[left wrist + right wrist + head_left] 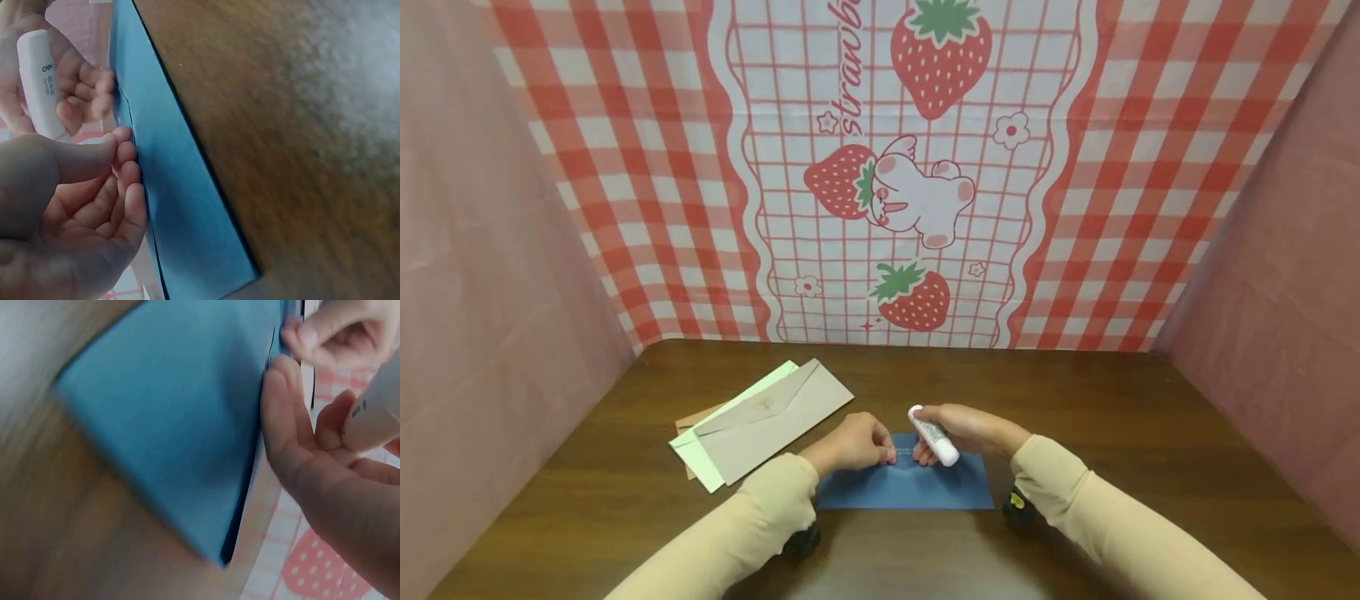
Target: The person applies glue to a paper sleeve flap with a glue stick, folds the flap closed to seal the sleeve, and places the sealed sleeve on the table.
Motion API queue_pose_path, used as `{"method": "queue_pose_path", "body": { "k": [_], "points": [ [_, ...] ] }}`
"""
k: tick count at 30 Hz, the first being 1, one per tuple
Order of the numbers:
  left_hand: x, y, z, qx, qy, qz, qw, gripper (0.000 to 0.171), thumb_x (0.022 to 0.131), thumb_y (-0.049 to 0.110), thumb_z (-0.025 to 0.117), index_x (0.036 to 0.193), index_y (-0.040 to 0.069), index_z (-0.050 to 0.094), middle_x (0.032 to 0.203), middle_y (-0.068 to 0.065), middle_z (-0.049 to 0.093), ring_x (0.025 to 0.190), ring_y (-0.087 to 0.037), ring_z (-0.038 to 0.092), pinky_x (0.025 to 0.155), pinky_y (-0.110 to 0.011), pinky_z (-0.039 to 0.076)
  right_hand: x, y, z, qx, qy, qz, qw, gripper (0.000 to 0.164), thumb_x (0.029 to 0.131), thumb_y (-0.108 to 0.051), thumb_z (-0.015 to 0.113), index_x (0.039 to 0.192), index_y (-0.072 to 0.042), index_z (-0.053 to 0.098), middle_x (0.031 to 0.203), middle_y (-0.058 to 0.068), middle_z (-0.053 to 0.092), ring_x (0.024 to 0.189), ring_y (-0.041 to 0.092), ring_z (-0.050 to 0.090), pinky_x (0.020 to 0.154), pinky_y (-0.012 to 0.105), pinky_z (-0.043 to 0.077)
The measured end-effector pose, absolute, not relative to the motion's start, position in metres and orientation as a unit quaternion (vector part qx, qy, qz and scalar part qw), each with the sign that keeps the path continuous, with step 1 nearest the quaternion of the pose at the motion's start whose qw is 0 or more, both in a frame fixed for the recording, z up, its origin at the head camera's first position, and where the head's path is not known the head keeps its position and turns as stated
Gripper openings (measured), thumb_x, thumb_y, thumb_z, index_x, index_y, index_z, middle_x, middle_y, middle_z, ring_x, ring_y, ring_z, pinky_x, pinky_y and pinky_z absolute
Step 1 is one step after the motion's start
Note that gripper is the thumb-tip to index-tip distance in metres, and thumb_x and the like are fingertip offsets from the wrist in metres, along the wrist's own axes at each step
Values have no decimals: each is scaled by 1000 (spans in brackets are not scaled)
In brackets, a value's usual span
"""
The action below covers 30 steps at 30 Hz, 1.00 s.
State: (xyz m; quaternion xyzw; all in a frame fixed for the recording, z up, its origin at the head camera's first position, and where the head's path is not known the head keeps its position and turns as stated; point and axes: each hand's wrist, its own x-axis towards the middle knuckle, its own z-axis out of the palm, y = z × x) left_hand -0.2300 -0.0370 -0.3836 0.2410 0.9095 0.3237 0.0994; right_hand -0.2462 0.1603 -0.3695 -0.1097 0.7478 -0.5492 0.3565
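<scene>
A blue envelope (917, 493) lies lengthwise on the table in front of me. My left hand (856, 442) is at its far edge, thumb and fingertips pinching the flap; the left wrist view shows these fingers (128, 181) along the flap line. In my right hand (972, 427) is a white glue stick (934, 437), held slanted against the palm over the right half of the envelope. The other fingertips of that hand (284, 394) touch the envelope's flap edge, close beside the left fingertips. Both hands hide part of the flap.
Left of the blue envelope lies a loose stack: a beige-grey envelope (782, 417) on top, a pale green one (702, 463) under it, and a tan one (688, 423) peeking out. A red-checked strawberry cloth (880, 167) hangs behind the brown table (1075, 392).
</scene>
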Motion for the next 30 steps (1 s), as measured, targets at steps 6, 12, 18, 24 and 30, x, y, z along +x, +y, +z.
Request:
{"method": "queue_pose_path", "body": {
  "k": [6, 12, 18, 24, 30],
  "points": [
    [-231, -42, -383, 238, 909, 330, 96, 10, 82, 9, 72, 72, 6, 73, 64, 1, 65, 58, -5, 47, 54, -16, 36, -250, 170, -371, -86, 776, -538, 320, 37, 101, -24, 28, 92, 5, 49, 64, 0, 63, 57, 6, 60, 58, 19, 49],
    [-230, -47, -377, 233, 918, 311, 80, 11, 81, 7, 71, 70, 6, 72, 66, 0, 68, 58, -6, 47, 52, -17, 36, -247, 169, -373, -80, 798, -519, 296, 37, 102, -23, 29, 89, 4, 50, 61, 0, 61, 53, 5, 57, 54, 18, 47],
    [-231, -57, -381, 222, 916, 326, 80, 12, 82, 2, 67, 72, 4, 72, 72, -5, 72, 61, -7, 49, 55, -18, 37, -246, 172, -368, -77, 794, -521, 304, 38, 101, -25, 27, 90, 4, 49, 62, 0, 63, 55, 5, 60, 55, 19, 48],
    [-234, -57, -386, 209, 912, 346, 71, 11, 81, 2, 66, 73, 4, 73, 73, -6, 73, 63, -7, 50, 57, -18, 39, -243, 177, -360, -82, 759, -571, 303, 37, 101, -27, 28, 94, 3, 48, 70, -1, 66, 64, 7, 64, 61, 22, 49],
    [-241, -57, -387, 213, 916, 339, 30, 11, 82, 5, 66, 75, 5, 74, 74, -5, 73, 66, -6, 51, 61, -19, 42, -226, 179, -338, -93, 773, -581, 235, 35, 100, -26, 42, 102, 7, 56, 70, -6, 59, 63, 2, 54, 61, 19, 46]
  ]
}}
